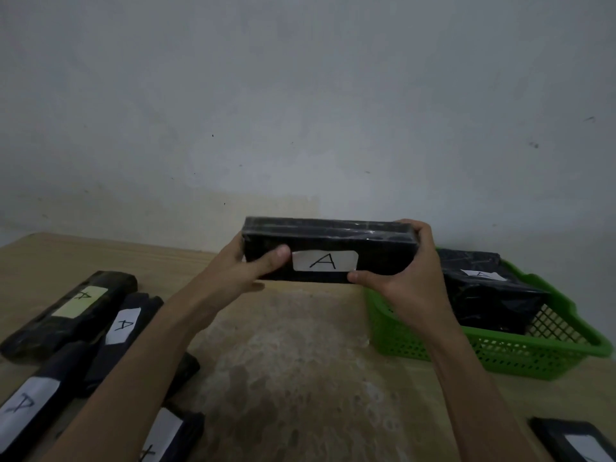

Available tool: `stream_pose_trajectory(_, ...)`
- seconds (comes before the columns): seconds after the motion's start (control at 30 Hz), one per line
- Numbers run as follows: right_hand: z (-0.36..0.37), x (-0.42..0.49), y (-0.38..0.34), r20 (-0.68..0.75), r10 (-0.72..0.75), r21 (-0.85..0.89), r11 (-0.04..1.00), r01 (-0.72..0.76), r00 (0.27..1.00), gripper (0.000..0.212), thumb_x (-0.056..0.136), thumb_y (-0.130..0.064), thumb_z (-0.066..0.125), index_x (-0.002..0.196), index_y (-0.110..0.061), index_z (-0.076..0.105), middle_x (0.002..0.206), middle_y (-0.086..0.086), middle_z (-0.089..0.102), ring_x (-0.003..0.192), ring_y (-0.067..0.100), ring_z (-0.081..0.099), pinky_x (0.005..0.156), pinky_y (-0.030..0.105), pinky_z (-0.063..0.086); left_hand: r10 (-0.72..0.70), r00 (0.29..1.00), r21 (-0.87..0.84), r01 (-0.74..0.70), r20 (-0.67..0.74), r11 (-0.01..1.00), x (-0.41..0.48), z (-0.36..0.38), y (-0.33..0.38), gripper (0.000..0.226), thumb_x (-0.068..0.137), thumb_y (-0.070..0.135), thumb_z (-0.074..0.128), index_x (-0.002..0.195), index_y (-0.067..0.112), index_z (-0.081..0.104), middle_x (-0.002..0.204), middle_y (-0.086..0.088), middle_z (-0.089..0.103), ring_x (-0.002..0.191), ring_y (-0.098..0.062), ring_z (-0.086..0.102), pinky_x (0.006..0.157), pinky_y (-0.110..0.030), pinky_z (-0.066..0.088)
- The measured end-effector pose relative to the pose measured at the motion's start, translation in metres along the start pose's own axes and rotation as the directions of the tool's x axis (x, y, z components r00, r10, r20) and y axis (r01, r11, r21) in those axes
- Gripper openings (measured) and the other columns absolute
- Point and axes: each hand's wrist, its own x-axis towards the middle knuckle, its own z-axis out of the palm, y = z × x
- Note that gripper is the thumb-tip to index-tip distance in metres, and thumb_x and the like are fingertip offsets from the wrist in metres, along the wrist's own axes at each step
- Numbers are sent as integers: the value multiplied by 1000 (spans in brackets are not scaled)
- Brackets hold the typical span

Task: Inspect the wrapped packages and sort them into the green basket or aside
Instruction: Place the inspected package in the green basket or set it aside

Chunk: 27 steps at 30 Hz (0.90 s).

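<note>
- A person holds a black, plastic-wrapped oblong package clear of the tan wooden table. It is raised just left of the green plastic mesh basket, with its white label marked "A" facing the camera.
- The left hand clasps the end farther from the basket, thumb laid across the front face. The right hand clasps the end nearer the basket, thumb at the lower edge. Both hands are closed firmly round the package.
- Inside the basket lies one black wrapped bundle with a white label. Whether its crumpled wrap hides a second cannot be told.
- Well left of the basket, across the table, lie four labelled black packages: a yellow-labelled one, a white-labelled one, and two at the frame's bottom edge. A dark shape under the left forearm may be a fifth.
- On the camera side of the basket, one more black labelled package is cut off by the frame's corner.
- The sorting appears under way and far from finished. At least one package is binned, one is under inspection, and several remain out. Whether those are set aside or waiting cannot be told.
</note>
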Motion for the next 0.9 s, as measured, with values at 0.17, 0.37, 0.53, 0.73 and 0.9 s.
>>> stream_pose_trajectory(0.17,-4,-2,-10,136,-13,34,999,8,991,59,69,-17,80,118,-18,46,107,-11,56,86,-15,57,67,3,44,-147,985,-345,109,-86,932,3,6,7,36,82,47,57,108,23,57,109,-3,59,105,-27,59,85,-44,53)
stream_pose_trajectory(0.37,12,0,0,18,294,204,935,-292,956,68,54,-48,80,114,-26,58,105,-7,62,99,14,62,92,37,52,6,975,-217,-56,-224,974,7,17,4,5,87,16,59,85,21,57,87,-2,63,83,-17,60,85,-42,51)
stream_pose_trajectory(0.53,15,3,6,-57,291,237,933,-270,955,51,65,-23,84,111,-18,62,104,3,66,92,15,65,79,28,54,65,969,-115,-95,-240,989,8,22,-4,18,82,30,66,89,18,54,92,-5,64,90,-22,63,84,-40,53)
stream_pose_trajectory(0.73,2,11,12,61,302,223,925,-308,951,39,87,-26,64,124,-36,54,134,7,46,113,21,55,98,39,46,10,973,-216,-61,-230,974,12,24,-10,13,84,32,63,85,21,55,88,0,66,89,-18,63,83,-39,52)
stream_pose_trajectory(0.9,-7,13,15,121,259,287,915,-284,958,38,89,-15,60,122,-33,60,137,10,45,110,23,58,84,32,49,-11,982,-267,-41,-191,963,14,24,-14,13,83,33,64,85,23,57,88,2,67,90,-17,64,79,-34,51)
